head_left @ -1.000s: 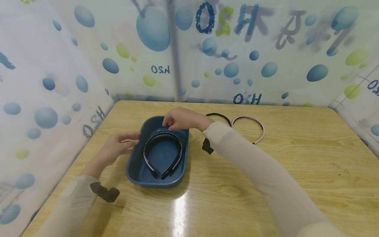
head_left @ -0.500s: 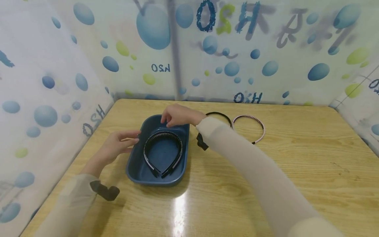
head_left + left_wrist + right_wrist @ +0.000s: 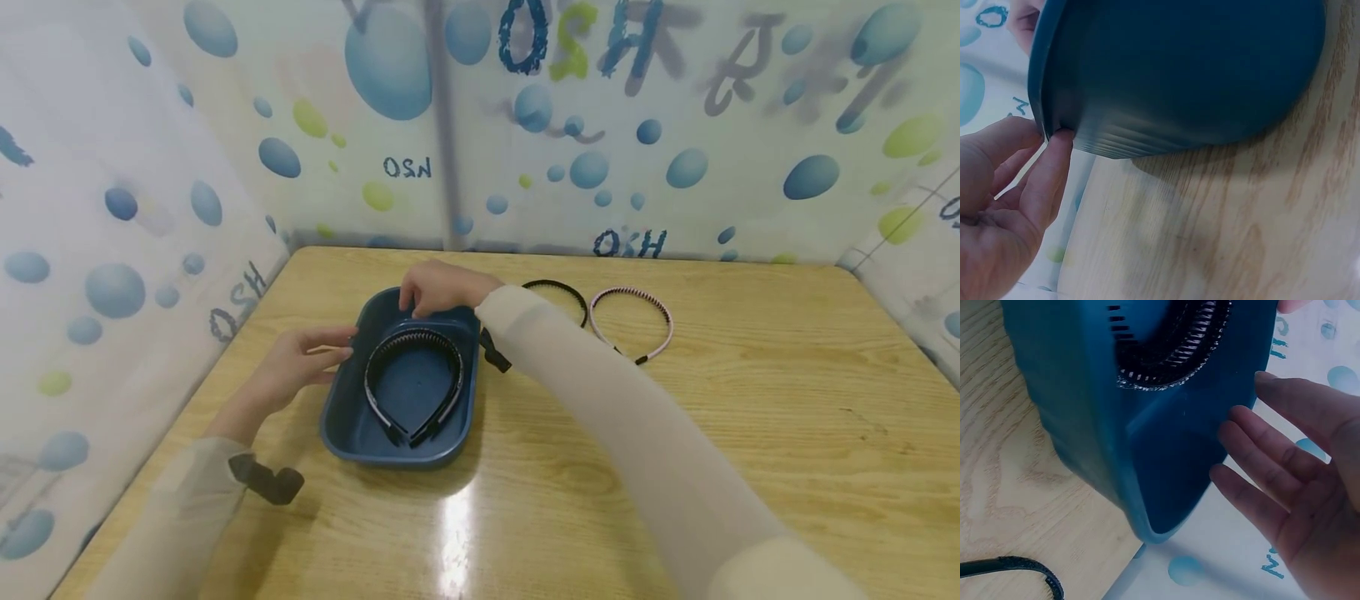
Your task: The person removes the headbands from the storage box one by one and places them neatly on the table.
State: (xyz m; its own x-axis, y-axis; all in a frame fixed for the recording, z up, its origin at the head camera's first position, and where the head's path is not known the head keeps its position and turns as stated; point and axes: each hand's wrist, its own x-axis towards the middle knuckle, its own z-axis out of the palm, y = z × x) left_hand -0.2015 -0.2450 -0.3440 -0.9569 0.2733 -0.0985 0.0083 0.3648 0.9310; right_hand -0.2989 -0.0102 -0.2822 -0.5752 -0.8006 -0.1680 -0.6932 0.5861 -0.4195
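A deep blue plastic basin (image 3: 352, 454) stands on the wooden table, with several dark toothed headbands (image 3: 416, 337) nested together inside it. At the basin's left side, my left hand (image 3: 288, 371) pinches the rim between thumb and fingers; the left wrist view shows the fingertips (image 3: 1063, 137) at the rim and outer wall. My right hand (image 3: 442, 287) hovers over the far end of the basin, beyond the headbands. In the right wrist view its fingers (image 3: 1266, 447) are spread and loosely bent, holding nothing.
Right of the basin lie a black headband (image 3: 562, 286) and a pink headband (image 3: 667, 321), side by side on the table (image 3: 750, 375). A patterned curtain (image 3: 675, 108) hangs behind the table and along its left side.
My right hand has moved slightly left over the basin's far end, its sleeve uncovering more of the pink headband. My left hand stays at the rim; the headbands in the basin keep their place.
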